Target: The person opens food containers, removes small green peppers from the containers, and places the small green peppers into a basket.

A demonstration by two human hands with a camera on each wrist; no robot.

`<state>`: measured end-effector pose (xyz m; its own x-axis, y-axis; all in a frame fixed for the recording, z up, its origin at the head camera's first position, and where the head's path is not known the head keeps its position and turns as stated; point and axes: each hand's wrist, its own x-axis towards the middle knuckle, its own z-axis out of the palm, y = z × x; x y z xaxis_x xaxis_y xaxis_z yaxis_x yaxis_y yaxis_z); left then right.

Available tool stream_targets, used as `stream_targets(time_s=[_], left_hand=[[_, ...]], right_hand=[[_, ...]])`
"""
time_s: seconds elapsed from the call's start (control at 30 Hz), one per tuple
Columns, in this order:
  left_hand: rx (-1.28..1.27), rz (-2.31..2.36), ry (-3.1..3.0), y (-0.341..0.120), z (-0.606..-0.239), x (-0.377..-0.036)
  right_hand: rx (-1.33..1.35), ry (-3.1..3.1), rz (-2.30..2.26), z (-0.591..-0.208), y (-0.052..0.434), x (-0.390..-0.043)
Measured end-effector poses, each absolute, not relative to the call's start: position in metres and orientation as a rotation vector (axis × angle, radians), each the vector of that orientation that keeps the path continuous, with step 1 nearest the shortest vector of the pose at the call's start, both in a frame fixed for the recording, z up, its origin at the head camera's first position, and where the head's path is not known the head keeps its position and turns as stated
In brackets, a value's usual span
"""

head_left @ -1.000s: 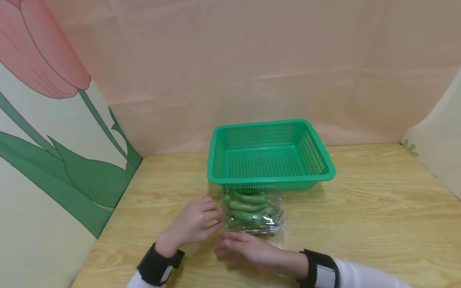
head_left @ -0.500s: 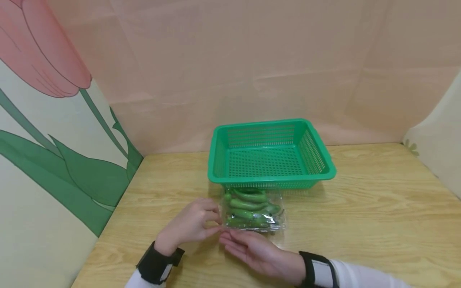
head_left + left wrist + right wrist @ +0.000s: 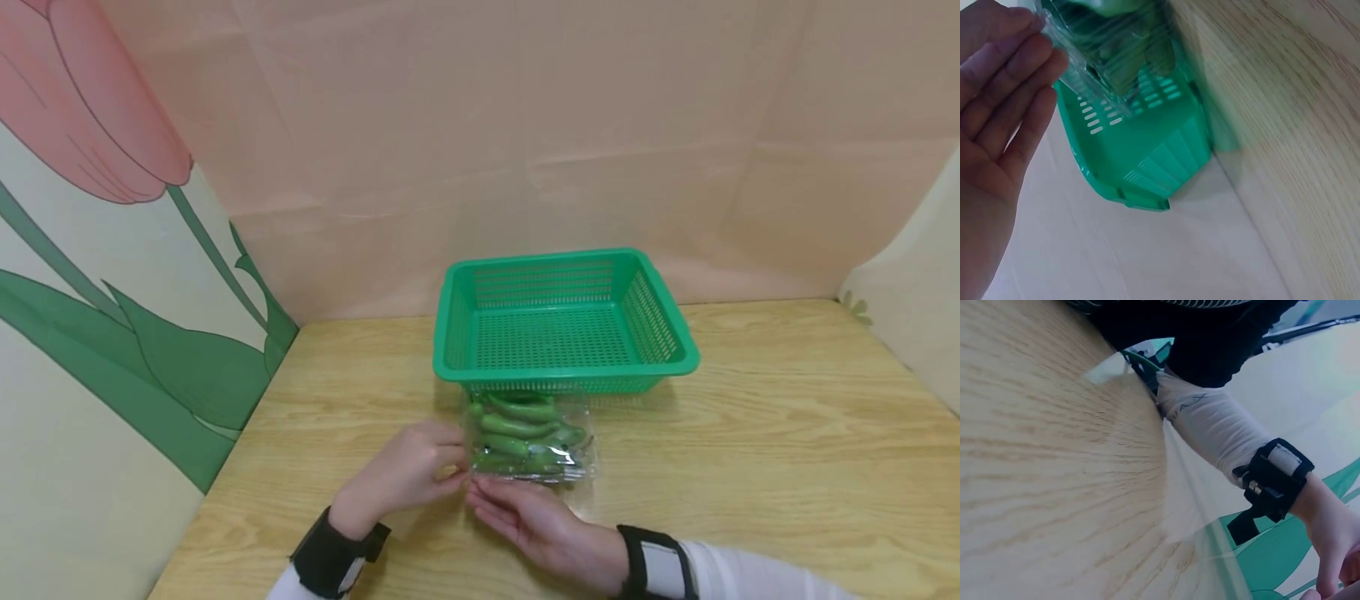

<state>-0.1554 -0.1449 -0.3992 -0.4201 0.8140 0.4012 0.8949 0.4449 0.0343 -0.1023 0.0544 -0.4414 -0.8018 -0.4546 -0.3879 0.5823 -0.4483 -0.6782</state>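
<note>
Our two hands close on the pack point(image 3: 529, 437) of green peppers, a clear plastic tray lying on the table point(image 3: 750, 433) just in front of the green basket point(image 3: 562, 321), near it but with no contact we can make out. A second ago our right hand point(image 3: 536, 521) lay flat and palm down short of the pack; now it is turned palm up, fingers straight and relaxed, tips at the pack's near edge. Our left hand point(image 3: 408, 475) has crept in from the left, and its curled fingertips now pinch the near left corner. The left wrist view shows the fingers point(image 3: 1007, 94) against the plastic. We judge the pack is being gripped for a lift; it has not left the table, and the basket holds nothing.
</note>
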Motion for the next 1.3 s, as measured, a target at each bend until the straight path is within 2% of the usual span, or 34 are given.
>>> stream_targets(time_s=[1.3], left_hand=[[-1.505, -0.425, -2.407, -0.1424, -0.4033, -0.1555]], right_hand=[[0.162, 1.278, -2.207, -0.4454, 0.0553, -0.1052]])
